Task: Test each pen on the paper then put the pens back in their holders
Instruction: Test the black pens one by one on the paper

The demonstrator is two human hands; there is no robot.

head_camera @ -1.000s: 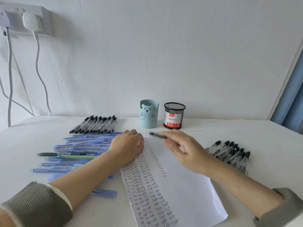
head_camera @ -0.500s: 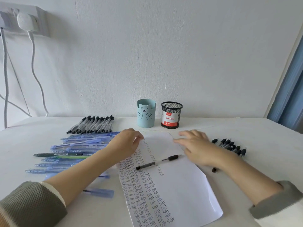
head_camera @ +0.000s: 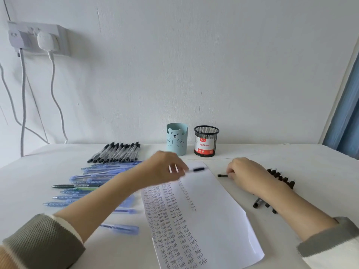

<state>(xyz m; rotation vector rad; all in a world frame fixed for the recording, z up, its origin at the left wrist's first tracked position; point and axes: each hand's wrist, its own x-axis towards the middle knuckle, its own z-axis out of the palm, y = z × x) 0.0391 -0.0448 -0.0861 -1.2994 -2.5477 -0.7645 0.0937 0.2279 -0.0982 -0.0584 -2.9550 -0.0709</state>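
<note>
A white paper (head_camera: 211, 220) covered with rows of handwritten "Test" lies in front of me. My left hand (head_camera: 165, 169) is over its far left corner and holds a clear pen with a black cap (head_camera: 198, 169), blurred by motion. My right hand (head_camera: 246, 175) rests just right of the paper with its fingers curled around another black pen (head_camera: 222, 175), whose end sticks out to the left. Behind that hand lies a pile of black-capped pens (head_camera: 281, 180). A blue bear holder (head_camera: 177, 139) and a black mesh holder (head_camera: 206, 141) stand at the back by the wall.
A row of black-capped pens (head_camera: 116, 152) lies at the back left. Several blue pens (head_camera: 93, 181) and a green one (head_camera: 77, 185) are spread left of the paper. White cables (head_camera: 23, 113) hang from a wall socket. A blue curtain (head_camera: 345, 117) is at the far right.
The right hand laid its pen on the paper and moved to the right pile, where it now grips another pen. The left hand picked up the laid pen and lifted it toward the far end.
</note>
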